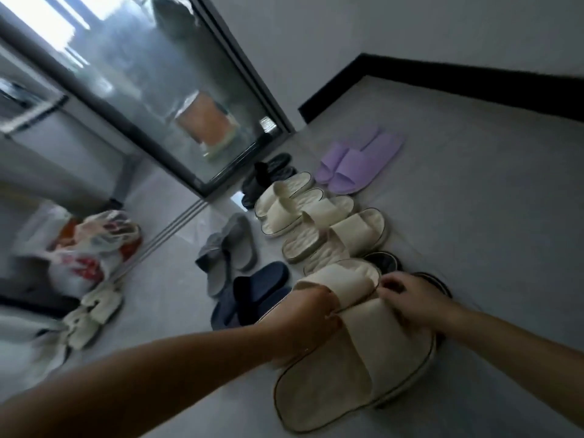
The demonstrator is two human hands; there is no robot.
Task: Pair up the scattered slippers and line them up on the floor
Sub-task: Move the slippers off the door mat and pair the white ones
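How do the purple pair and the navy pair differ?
The purple pair lies side by side at the far end of the row; the navy pair is off to the row's left, one slipper overlapping the other. Purple is pale, navy dark. Neither is touched: both hands hold a cream slipper.

Home entryway: slippers [319, 222] beside sliding glass door [177, 99].

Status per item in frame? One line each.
purple slippers: paired, in row
cream slippers: two pairs, lined up
nearest cream pair: being set down, both hands on it
navy slippers: overlapping, out of row
grey slippers: overlapping, out of row
left hand: gripping
right hand: pinching
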